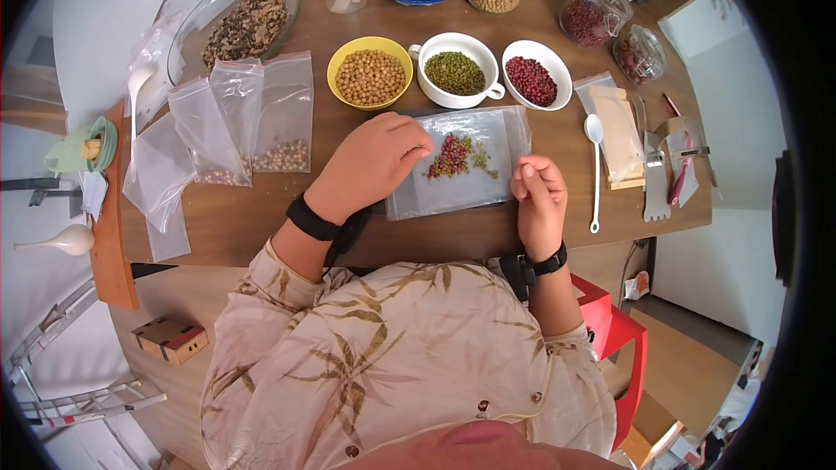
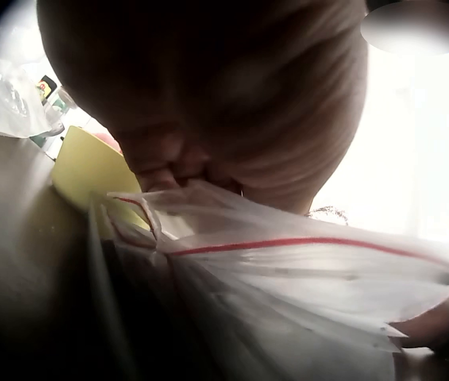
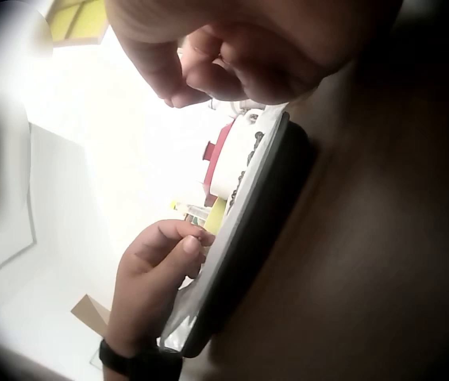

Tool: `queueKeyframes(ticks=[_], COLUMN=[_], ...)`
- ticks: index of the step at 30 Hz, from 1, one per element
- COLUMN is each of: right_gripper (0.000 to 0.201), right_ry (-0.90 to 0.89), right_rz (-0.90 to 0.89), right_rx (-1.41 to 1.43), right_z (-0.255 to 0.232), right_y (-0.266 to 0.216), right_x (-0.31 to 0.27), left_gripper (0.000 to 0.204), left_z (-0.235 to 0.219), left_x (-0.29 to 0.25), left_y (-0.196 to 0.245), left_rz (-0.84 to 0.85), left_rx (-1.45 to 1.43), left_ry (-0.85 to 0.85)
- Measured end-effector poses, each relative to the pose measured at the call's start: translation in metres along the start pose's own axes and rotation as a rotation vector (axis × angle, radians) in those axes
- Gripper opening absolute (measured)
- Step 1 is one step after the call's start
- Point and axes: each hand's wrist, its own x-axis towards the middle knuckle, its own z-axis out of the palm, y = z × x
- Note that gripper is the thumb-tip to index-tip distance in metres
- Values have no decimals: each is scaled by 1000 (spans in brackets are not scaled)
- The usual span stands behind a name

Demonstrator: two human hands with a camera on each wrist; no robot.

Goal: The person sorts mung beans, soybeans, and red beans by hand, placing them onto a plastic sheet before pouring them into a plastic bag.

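A clear zip bag [image 1: 422, 196] lies flat on a thin dark board [image 3: 250, 254] before me. Red and green beans [image 1: 455, 157] show in a loose heap at its middle, some green ones spread to the right. My left hand [image 1: 370, 161] reaches over the bag's left part, thumb and fingertips close together; I cannot tell whether they pinch anything. The left wrist view shows the bag's red zip line [image 2: 288, 243] just below that hand. My right hand [image 1: 542, 196] hovers at the bag's right edge, fingers curled and thumb against them, with nothing visible between.
Behind the bag stand a yellow bowl [image 1: 338, 91] of chickpeas, a white cup [image 1: 427, 91] of green beans and a white bowl [image 1: 562, 91] of red beans. Several plastic bags [image 1: 196, 113] lie left. A white spoon [image 1: 596, 174] and brown packet [image 1: 620, 139] lie right.
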Motion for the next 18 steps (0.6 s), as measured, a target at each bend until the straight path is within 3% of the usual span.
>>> queueKeyframes(ticks=[8, 11, 13, 18], right_gripper=[14, 12, 10, 18], right_ry=[27, 43, -39, -314], right_rz=[20, -1, -214, -194], right_rx=[33, -174, -439, -902], right_z=[-1, 12, 23, 59], right_y=[3, 2, 1, -33], right_x=[0, -5, -6, -2], left_gripper=[12, 15, 18, 23], left_z=[-1, -1, 1, 3], left_x=[1, 1, 1, 0], left_y=[8, 6, 6, 2], left_rz=[-15, -14, 7, 13], left_rx=[-138, -112, -77, -60], left_ry=[-28, -62, -79, -89])
